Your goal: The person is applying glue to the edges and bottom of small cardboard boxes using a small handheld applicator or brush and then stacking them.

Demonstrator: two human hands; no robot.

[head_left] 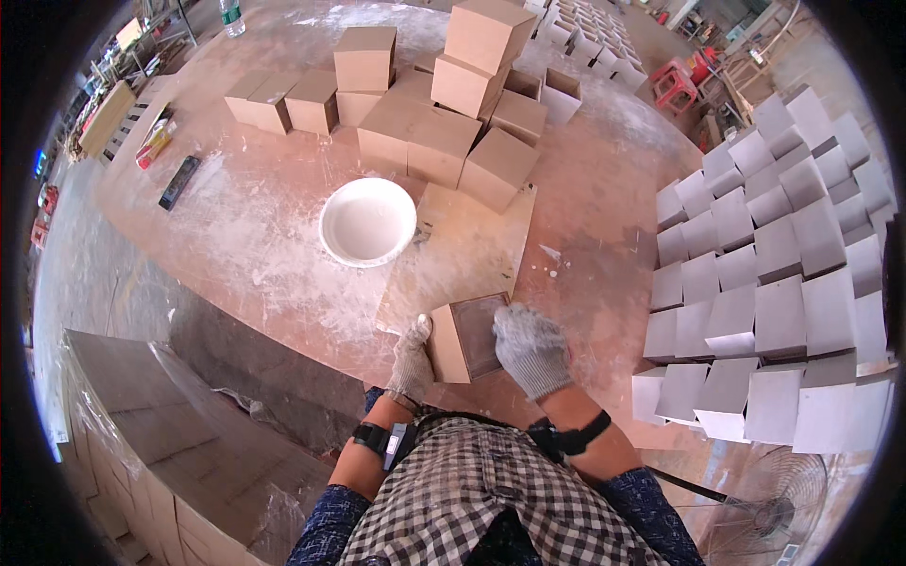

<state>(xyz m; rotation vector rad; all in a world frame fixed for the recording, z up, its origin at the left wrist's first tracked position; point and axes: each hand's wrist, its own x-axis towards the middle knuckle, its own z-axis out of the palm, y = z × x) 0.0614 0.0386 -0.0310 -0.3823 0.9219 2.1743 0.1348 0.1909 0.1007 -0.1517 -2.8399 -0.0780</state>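
Observation:
A brown box (450, 347) stands tilted at the table's near edge, close to my body. One of its faces is plain tan; the face toward my right is darker, and whether it is open or coated I cannot tell. My left hand (411, 364), in a pale knitted glove, grips the box's left side. On the other side my right hand (530, 351), gloved alike, has its fingers curled in against the dark face. What those fingers hold, if anything, is hidden. Beyond the box lies a flat wooden board (453, 269), with a white bowl (367, 223) of whitish stuff beside it.
Several brown boxes (420, 123) are stacked at the table's far side. Rows of white-grey boxes (755, 283) fill the right. A dark phone-like object (179, 182) lies at the left, a plastic bottle (231, 17) farther back. A fan (774, 509) stands at lower right.

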